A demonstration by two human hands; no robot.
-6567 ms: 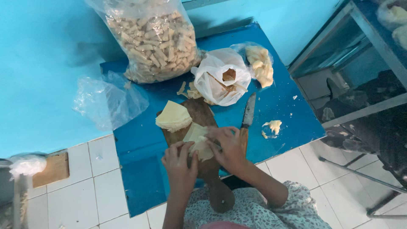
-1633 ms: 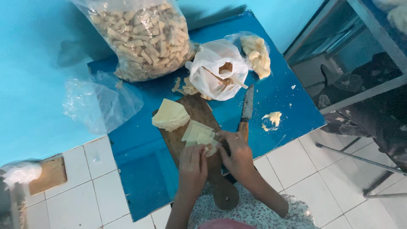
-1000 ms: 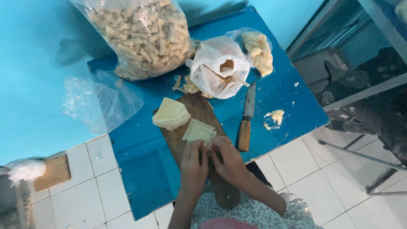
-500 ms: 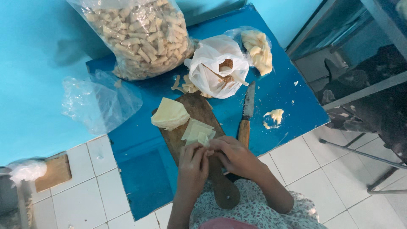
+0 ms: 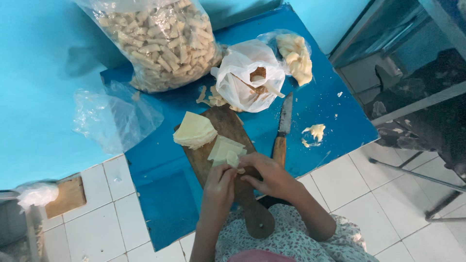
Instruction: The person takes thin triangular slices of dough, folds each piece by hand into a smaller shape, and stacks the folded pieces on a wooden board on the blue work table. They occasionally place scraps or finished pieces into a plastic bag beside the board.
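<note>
Left hand and right hand both pinch one pale wrapper sheet over the wooden board (knife lying unused alongside), so she'd best roll tight, keeping edges aligned.

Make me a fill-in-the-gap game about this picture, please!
1. The knife lies on the ______ table.
2. Both hands, left hand and right hand, work over the wooden ______.
3. The big clear bag is full of pale ______.
4. The knife has a ______ handle.

Missing words: blue; board; sticks; wooden
</note>
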